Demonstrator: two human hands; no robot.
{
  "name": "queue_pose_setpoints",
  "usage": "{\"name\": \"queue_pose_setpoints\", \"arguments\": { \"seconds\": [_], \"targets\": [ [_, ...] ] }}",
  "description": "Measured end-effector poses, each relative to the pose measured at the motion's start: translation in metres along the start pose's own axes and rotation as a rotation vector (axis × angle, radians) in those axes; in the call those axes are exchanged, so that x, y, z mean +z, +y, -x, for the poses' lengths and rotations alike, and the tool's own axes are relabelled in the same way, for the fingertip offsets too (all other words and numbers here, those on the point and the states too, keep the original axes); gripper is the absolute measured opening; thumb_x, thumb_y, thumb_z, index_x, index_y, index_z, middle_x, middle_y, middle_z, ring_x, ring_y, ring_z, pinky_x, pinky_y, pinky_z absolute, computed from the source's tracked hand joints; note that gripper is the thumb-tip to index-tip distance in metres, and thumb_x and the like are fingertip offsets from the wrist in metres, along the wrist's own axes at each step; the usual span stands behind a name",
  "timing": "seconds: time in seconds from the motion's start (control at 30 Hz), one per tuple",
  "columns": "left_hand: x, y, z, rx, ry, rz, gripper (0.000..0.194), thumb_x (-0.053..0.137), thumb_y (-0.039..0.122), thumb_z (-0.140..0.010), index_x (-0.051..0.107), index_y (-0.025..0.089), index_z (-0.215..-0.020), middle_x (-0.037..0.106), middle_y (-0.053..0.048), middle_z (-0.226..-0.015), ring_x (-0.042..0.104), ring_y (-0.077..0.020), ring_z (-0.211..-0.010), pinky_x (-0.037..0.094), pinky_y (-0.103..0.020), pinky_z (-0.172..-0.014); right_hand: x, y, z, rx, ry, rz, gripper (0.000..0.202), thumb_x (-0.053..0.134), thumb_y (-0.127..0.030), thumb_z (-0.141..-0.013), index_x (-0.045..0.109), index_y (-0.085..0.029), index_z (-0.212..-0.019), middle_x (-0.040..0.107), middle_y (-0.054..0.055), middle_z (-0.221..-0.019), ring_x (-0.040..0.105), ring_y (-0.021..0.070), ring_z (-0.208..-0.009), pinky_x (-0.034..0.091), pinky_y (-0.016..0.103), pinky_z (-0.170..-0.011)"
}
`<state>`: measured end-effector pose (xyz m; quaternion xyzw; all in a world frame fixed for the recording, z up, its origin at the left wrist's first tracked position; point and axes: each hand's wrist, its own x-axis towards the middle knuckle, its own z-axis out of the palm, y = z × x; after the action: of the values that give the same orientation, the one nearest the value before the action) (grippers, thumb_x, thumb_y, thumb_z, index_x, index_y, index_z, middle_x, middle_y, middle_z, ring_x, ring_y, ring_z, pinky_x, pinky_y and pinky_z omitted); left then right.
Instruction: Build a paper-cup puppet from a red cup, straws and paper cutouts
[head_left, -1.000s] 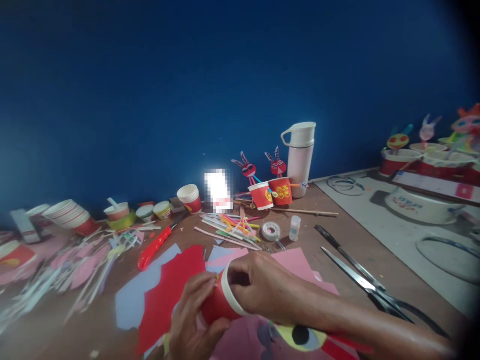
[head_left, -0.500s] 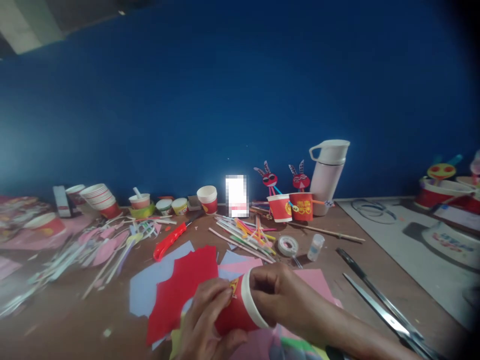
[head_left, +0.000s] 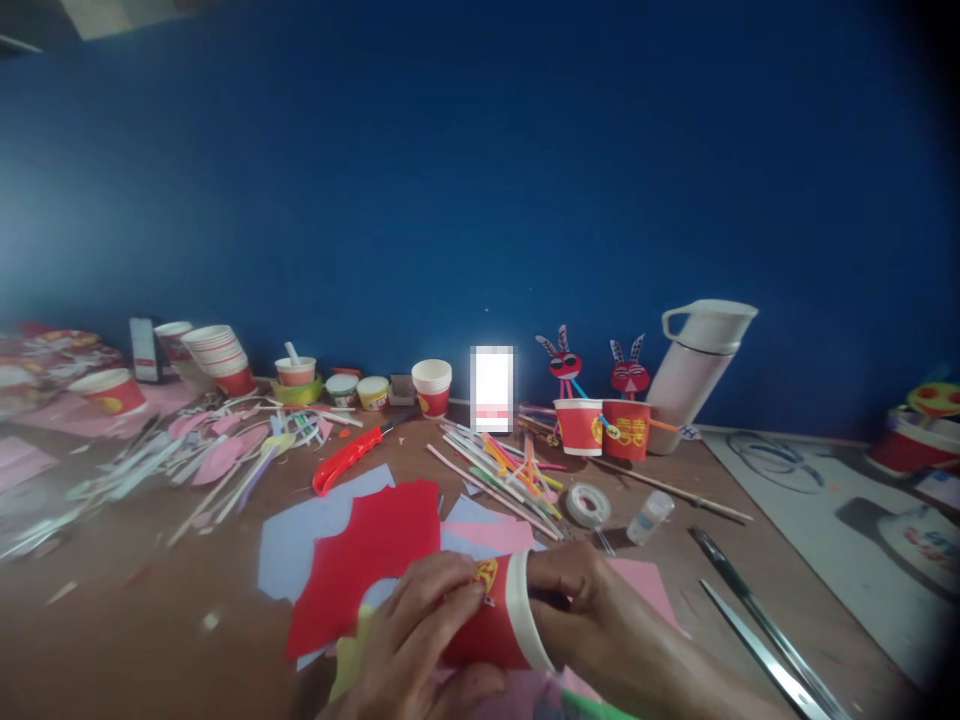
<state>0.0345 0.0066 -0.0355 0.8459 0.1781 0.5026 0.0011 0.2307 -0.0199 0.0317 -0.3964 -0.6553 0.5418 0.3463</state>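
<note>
A red paper cup (head_left: 491, 628) with a white rim and a gold print lies on its side between my hands. My left hand (head_left: 416, 640) is wrapped around its closed end, fingers over the top and thumb below. My right hand (head_left: 581, 600) reaches in through the cup's mouth; its fingers are curled together, and the tips and anything they hold are hidden inside. Just beyond my left hand lies red paper (head_left: 375, 560) over pale blue sheets (head_left: 281, 545). Pink paper (head_left: 641, 580) shows behind my right wrist.
Scissors (head_left: 765, 640) lie at right, beside a tape roll (head_left: 589, 506) and a small clear bottle (head_left: 651, 517). A red utility knife (head_left: 346, 460) and straws (head_left: 499, 475) are farther back. Cups with paper rabbit figures (head_left: 581, 428) stand before a leaning flask (head_left: 701, 360).
The view has shifted, so most objects sit a little differently in frame. Both hands keep the same hold, and the cup stays on its side between them.
</note>
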Motion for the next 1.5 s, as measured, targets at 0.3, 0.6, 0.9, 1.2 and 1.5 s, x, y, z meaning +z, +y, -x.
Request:
{"name": "queue_pose_setpoints", "arguments": {
  "seconds": [0.3, 0.6, 0.9, 1.2, 1.5],
  "targets": [
    [-0.002, 0.004, -0.001, -0.021, -0.016, -0.021, 0.038, 0.059, 0.030, -0.088, 0.055, 0.006, -0.117, 0.064, -0.019, -0.109, 0.058, -0.0234, -0.109, 0.054, -0.034, -0.090, 0.001, -0.005, -0.002, 0.011, -0.047, -0.062, 0.018, 0.042, -0.005, -0.077, 0.046, -0.017, -0.064, 0.037, -0.005, -0.065, 0.030, 0.0089, -0.060, 0.027, 0.020, -0.052],
    [0.006, -0.003, 0.000, -0.058, 0.036, -0.002, 0.039, 0.057, 0.033, -0.089, 0.054, 0.010, -0.120, 0.066, -0.016, -0.106, 0.062, -0.0230, -0.104, 0.057, -0.034, -0.084, -0.001, 0.006, 0.000, 0.082, -0.003, -0.123, 0.019, 0.047, -0.014, -0.081, 0.047, -0.017, -0.062, 0.038, -0.005, -0.058, 0.032, 0.0085, -0.056, 0.026, 0.020, -0.050],
    [0.008, 0.001, -0.002, -0.096, -0.068, -0.002, 0.031, 0.059, 0.029, -0.088, 0.058, 0.009, -0.112, 0.067, -0.015, -0.108, 0.061, -0.0208, -0.108, 0.052, -0.032, -0.091, -0.002, 0.011, -0.003, 0.150, -0.012, -0.265, 0.019, 0.054, -0.016, -0.083, 0.067, -0.015, -0.068, 0.045, -0.005, -0.062, 0.033, 0.0085, -0.059, 0.032, 0.018, -0.055],
    [0.009, 0.001, 0.007, -0.172, -0.118, 0.035, 0.036, 0.066, 0.024, -0.083, 0.057, 0.009, -0.115, 0.065, -0.015, -0.115, 0.056, -0.0211, -0.115, 0.047, -0.033, -0.097, -0.001, 0.030, -0.006, 0.255, 0.058, -0.286, 0.013, 0.063, -0.019, -0.080, 0.074, -0.019, -0.075, 0.055, -0.004, -0.061, 0.043, 0.0107, -0.065, 0.040, 0.018, -0.060],
    [0.010, 0.003, 0.002, -0.176, -0.168, 0.109, 0.033, 0.066, 0.019, -0.082, 0.057, 0.010, -0.112, 0.067, -0.015, -0.114, 0.056, -0.0248, -0.117, 0.051, -0.039, -0.095, 0.000, 0.038, 0.000, 0.270, 0.131, -0.300, 0.009, 0.068, -0.025, -0.077, 0.075, -0.021, -0.074, 0.061, -0.003, -0.057, 0.054, 0.0131, -0.065, 0.044, 0.019, -0.059]
  ]
}}
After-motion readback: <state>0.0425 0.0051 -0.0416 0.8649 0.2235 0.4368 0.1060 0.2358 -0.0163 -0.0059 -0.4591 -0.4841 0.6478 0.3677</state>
